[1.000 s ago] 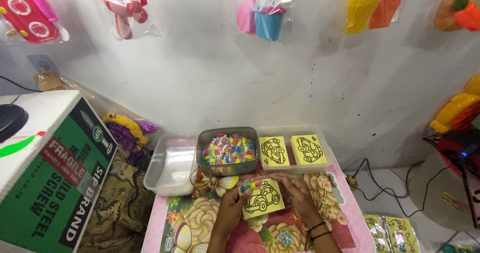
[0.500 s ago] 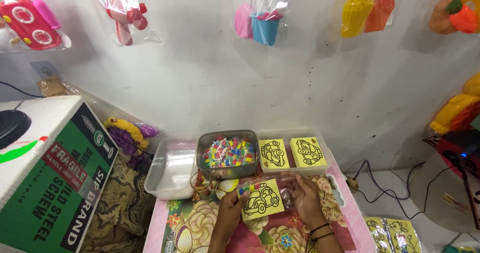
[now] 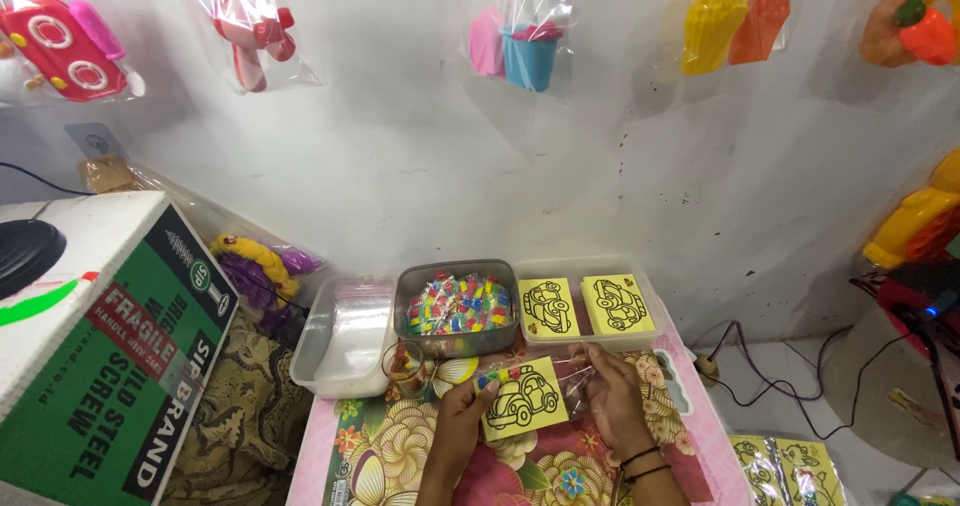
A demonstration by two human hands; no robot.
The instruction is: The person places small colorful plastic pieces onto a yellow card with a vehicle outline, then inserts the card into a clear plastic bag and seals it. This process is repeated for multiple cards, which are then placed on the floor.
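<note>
My left hand (image 3: 462, 406) grips the left edge of a yellow card with a black car outline (image 3: 522, 398) and a small strip of coloured bits at its top corner. A clear plastic sleeve (image 3: 572, 376) lies against the card's right side, with my right hand (image 3: 610, 396) pinching it. Both hands hover low over the flowered table cover (image 3: 400, 446). Just behind them stand a metal tin of colourful small packets (image 3: 456, 304) and a clear tray holding two more yellow car cards (image 3: 587, 304).
A clear tray of plastic sleeves (image 3: 345, 328) sits at the left, a small glass (image 3: 404, 363) beside it. A big green and white carton (image 3: 100, 326) stands far left. Bagged toys hang on the wall (image 3: 530, 46). Cables and yellow cards (image 3: 785, 471) lie on the floor at right.
The card has shifted slightly left and up with my left hand. My right hand moved off the card's top edge to the plastic sleeve at its right.
</note>
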